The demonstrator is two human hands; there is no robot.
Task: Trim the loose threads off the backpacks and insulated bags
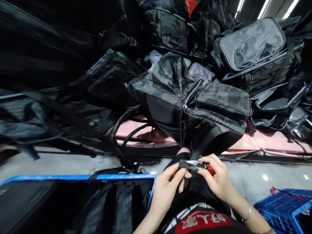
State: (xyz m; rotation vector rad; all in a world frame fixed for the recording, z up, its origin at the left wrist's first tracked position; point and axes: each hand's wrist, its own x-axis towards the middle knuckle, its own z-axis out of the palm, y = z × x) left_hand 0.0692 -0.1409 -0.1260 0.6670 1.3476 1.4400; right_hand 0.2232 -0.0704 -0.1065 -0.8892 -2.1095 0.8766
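Above my lap, my right hand (217, 178) is closed around small thread snips (194, 162) with bright blades and a bit of red at the handle. The blades point left and lie against the end of a black webbing strap (183, 163). That strap end is pinched between the thumb and fingers of my left hand (168, 183). From there the webbing seems to run up to a dark camouflage backpack (168, 105) lying in front of me. Whether the blades have the strap between them I cannot tell.
The backpack rests on a pink-topped bench (263, 141). More camouflage bags, one with a grey-lined open flap (253, 44), are heaped behind. A blue-rimmed crate (122, 176) with black bags stands at lower left, a blue basket (280, 208) at lower right.
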